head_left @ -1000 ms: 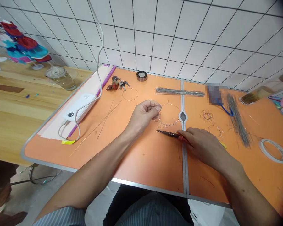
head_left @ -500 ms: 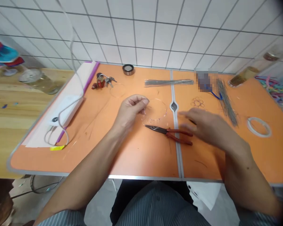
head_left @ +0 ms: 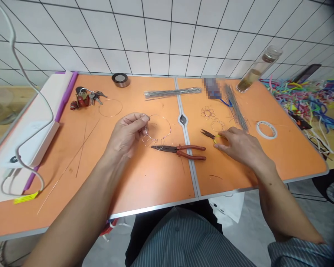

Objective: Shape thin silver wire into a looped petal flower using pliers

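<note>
My left hand (head_left: pixel 129 134) pinches a thin wire ring (head_left: pixel 170 128) between thumb and fingers; small wire loops line its lower side. Just below the ring, long-nose pliers with red handles (head_left: pixel 183 149) lie across the table's seam. Over on the right, my right hand (head_left: pixel 236 142) has its fingers closed on the yellow handles of small pliers (head_left: pixel 210 134), whose jaws point left. Beyond these pliers rest a flower-shaped wire piece (head_left: pixel 208 112) and another fine wire piece (head_left: pixel 217 125).
Wire bundles (head_left: pixel 172 93) lie toward the back of the orange table (head_left: pixel 156 185). Keys (head_left: pixel 90 97), black tape (head_left: pixel 120 79) and a power strip (head_left: pixel 41 144) are leftward. A white ring (head_left: pixel 266 129), a glass bottle (head_left: pixel 257 70) and colourful strips (head_left: pixel 308 100) are rightward.
My right hand, blurred before near the red pliers' handles, now grips the small yellow-handled pliers. The view has turned to the right. My left hand still holds the wire ring.
</note>
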`<action>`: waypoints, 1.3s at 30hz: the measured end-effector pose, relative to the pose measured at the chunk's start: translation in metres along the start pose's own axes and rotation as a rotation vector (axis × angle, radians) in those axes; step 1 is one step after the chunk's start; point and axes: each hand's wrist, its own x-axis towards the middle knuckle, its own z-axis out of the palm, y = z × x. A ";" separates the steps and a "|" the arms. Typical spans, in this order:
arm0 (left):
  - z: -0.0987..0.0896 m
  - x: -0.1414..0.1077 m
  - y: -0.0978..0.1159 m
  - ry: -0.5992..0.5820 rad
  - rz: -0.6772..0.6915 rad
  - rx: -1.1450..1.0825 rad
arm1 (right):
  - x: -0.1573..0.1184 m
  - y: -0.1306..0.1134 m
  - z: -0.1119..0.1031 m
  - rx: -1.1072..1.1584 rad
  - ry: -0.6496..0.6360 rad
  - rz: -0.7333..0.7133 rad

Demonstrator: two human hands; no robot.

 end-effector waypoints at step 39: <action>0.004 -0.005 0.001 -0.145 0.021 -0.134 | 0.081 -0.129 0.010 0.308 0.573 -0.626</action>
